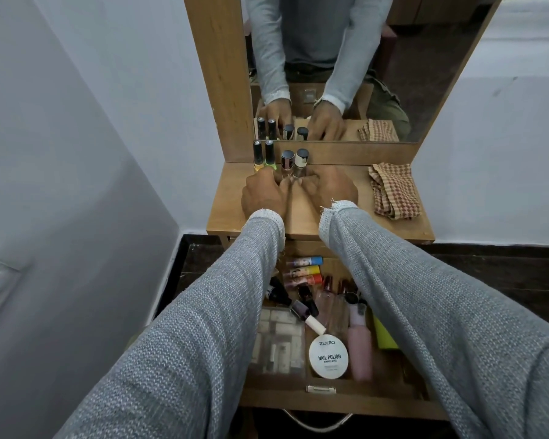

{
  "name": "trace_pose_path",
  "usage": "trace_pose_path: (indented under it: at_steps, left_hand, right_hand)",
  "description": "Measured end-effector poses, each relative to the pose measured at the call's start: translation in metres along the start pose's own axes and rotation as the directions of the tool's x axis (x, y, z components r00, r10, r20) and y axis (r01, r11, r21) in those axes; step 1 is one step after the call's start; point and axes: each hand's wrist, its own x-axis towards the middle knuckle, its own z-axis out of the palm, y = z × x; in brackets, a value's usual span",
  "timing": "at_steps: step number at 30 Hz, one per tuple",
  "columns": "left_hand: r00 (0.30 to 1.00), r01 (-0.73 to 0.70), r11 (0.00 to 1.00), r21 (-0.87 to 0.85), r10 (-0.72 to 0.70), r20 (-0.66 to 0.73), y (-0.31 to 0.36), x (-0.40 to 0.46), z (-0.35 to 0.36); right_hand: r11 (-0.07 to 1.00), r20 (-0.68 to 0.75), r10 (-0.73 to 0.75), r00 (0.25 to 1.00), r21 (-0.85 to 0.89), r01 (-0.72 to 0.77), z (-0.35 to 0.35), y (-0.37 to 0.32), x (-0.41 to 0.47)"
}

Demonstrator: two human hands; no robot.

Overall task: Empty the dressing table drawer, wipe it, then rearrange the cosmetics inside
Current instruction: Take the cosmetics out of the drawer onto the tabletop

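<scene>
The drawer [355, 402] stands pulled out below the dressing table top [301, 217], still full of cosmetics. A round white nail polish wipes tin [328, 356], a pink bottle [360, 342], three lip tubes [305, 270] and a clear box of small items [279, 340] lie inside. On the top, by the mirror, stand a yellow polish [258, 155], a green polish [269, 155] and two clear grey-capped bottles [293, 163]. My left hand [262, 196] and right hand [335, 188] rest at the bases of these bottles. The mirror shows their fingers spread, gripping nothing.
A checked brown cloth [393, 193] lies crumpled on the right of the table top. The mirror [346, 52] in its wooden frame rises behind the bottles. A white wall closes in on the left. A yellow-green box [385, 335] sits at the drawer's right side under my sleeve.
</scene>
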Motion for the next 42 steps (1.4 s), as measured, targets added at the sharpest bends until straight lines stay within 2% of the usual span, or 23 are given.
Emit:
trace_pose_path:
  at_steps: [4,10,13,17,19,23,25,28,31,34,36,41,42]
  left_hand:
    - [0.999,-0.053,0.997,-0.06,0.053,-0.008,-0.004,-0.008,-0.004]
    - [0.989,-0.145,0.981,-0.129,0.141,-0.037,-0.015,-0.024,-0.013]
    - [0.988,-0.156,0.969,-0.191,0.15,-0.046,-0.021,-0.037,-0.02]
    - [0.983,-0.165,0.933,-0.32,0.182,0.024,-0.036,-0.057,-0.021]
    - [0.964,-0.239,0.912,-0.333,0.265,0.032,-0.039,-0.07,-0.021]
    - [0.859,-0.504,0.844,-0.185,0.512,-0.008,-0.047,-0.099,-0.023]
    - [0.822,-0.563,0.811,-0.161,0.57,-0.002,-0.054,-0.11,-0.02]
    - [0.801,-0.585,0.794,-0.166,0.598,0.039,-0.059,-0.126,-0.016]
    - [0.799,-0.576,0.799,-0.173,0.595,0.087,-0.063,-0.137,-0.012]
    - [0.812,-0.538,0.826,-0.171,0.562,0.157,-0.069,-0.144,-0.005]
    - [0.807,-0.532,0.829,-0.172,0.558,0.194,-0.072,-0.148,0.0]
    - [0.792,-0.522,0.826,-0.215,0.562,0.239,-0.07,-0.153,0.005]
    - [0.788,-0.524,0.822,-0.226,0.568,0.239,-0.068,-0.154,0.005]
  right_hand:
    - [0.993,0.063,-0.109,0.992,0.063,0.105,-0.01,0.008,-0.004]
    - [0.968,0.188,-0.139,0.972,0.234,0.093,-0.028,0.026,-0.028]
    - [0.949,0.198,-0.215,0.956,0.275,0.156,-0.039,0.044,-0.05]
    - [0.916,0.165,-0.319,0.933,0.306,0.259,-0.056,0.063,-0.076]
    - [0.911,0.16,-0.346,0.924,0.294,0.29,-0.066,0.068,-0.088]
    - [0.887,0.177,-0.448,0.876,0.214,0.41,-0.079,0.079,-0.114]
    - [0.88,0.296,-0.471,0.831,0.1,0.463,-0.078,0.087,-0.122]
    - [0.864,0.549,-0.376,0.747,-0.085,0.497,-0.075,0.093,-0.129]
    - [0.827,0.68,-0.277,0.678,-0.191,0.529,-0.069,0.096,-0.137]
    - [0.795,0.69,-0.256,0.677,-0.248,0.554,-0.059,0.103,-0.145]
    - [0.764,0.678,-0.294,0.674,-0.258,0.592,-0.053,0.106,-0.149]
    - [0.788,0.582,-0.401,0.708,-0.175,0.59,-0.057,0.104,-0.151]
    - [0.806,0.566,-0.386,0.728,-0.178,0.565,-0.062,0.102,-0.15]
